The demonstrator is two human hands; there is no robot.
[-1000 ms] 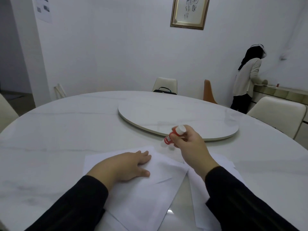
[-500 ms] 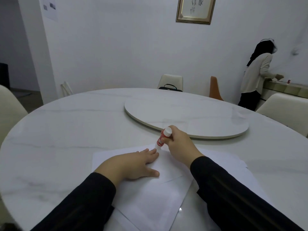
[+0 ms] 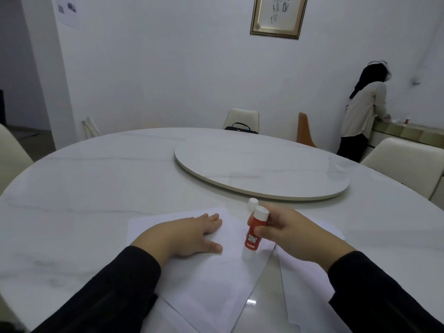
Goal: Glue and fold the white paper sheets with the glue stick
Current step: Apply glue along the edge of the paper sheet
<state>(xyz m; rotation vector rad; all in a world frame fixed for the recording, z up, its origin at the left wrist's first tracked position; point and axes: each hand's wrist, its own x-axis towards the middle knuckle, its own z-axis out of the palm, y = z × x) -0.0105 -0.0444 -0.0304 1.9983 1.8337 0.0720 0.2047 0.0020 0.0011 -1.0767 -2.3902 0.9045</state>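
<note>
The glue stick (image 3: pixel 252 239) stands near upright with its lower tip on the top white paper sheet (image 3: pixel 211 272), near that sheet's right edge; I judge it light, rigid and smooth-walled, best taken around the upper barrel, which is where my right hand (image 3: pixel 290 230) grasps it just under the white end. I judge the sheet thin, limp and liable to slide on the polished table (image 3: pixel 96 188), so my left hand (image 3: pixel 185 234) lies flat and unclenched on it, left of the stick. A small white cap (image 3: pixel 253 203) sits on the table just beyond the stick.
</note>
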